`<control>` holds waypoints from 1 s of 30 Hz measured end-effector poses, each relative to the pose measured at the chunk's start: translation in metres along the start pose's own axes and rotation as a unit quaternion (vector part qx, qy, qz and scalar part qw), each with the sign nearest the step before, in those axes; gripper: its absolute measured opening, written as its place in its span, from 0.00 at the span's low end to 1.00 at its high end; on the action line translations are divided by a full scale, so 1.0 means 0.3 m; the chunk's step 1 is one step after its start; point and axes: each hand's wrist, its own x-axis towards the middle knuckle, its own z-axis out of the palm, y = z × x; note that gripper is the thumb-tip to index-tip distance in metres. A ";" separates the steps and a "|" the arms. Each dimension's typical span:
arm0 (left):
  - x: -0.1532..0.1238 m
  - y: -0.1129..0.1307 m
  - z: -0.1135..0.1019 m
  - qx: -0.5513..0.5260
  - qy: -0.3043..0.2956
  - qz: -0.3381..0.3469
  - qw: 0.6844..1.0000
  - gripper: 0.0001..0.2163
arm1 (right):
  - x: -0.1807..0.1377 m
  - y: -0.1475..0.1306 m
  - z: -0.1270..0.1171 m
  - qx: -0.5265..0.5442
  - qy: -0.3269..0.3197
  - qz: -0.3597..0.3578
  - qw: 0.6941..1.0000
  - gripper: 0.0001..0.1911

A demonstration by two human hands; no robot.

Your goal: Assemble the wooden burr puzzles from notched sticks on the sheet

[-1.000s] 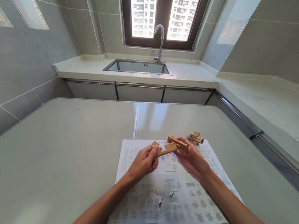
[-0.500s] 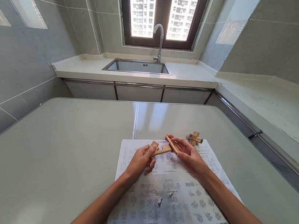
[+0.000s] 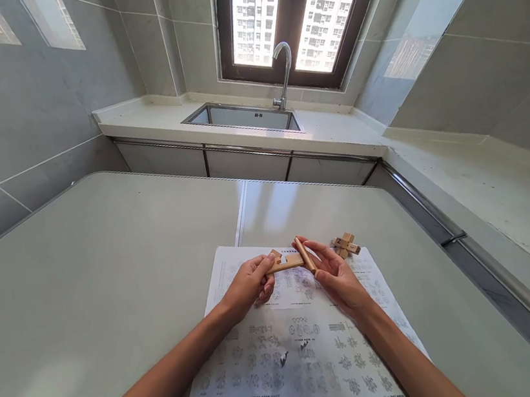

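My left hand (image 3: 255, 281) is closed on a flat, notched wooden puzzle piece (image 3: 293, 260) that reaches to the right. My right hand (image 3: 336, 272) pinches a straight wooden bar (image 3: 305, 256) near its two ends. The bar stands crosswise against the right end of the notched piece; whether the two interlock I cannot tell. Just behind my right hand, a cross-shaped wooden puzzle (image 3: 346, 244) with dark marks rests at the sheet's far right corner. Below both hands lies a printed instruction sheet (image 3: 269, 380) with rows of small diagrams.
The sheet lies on a large pale table (image 3: 108, 265) with a seam (image 3: 241, 213) across it. Beyond are a counter (image 3: 147, 116), a sink (image 3: 244, 118) and a curved tap (image 3: 284, 75) under a window. Another counter (image 3: 497, 181) runs along the right.
The notched piece has tilted slightly, so more of its flat face and the gap in it show. Both hands keep their holds in nearly the same place.
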 end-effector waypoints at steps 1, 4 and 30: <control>0.000 0.000 0.000 0.001 -0.001 0.001 1.000 0.22 | -0.001 0.000 0.000 0.007 -0.002 0.000 1.000 0.35; -0.001 0.001 -0.001 0.003 -0.002 0.004 1.000 0.23 | -0.001 -0.001 0.000 0.028 -0.012 -0.003 1.000 0.35; 0.004 -0.017 -0.016 0.031 -0.031 0.014 0.999 0.22 | 0.002 0.001 -0.004 0.013 -0.014 0.004 1.000 0.39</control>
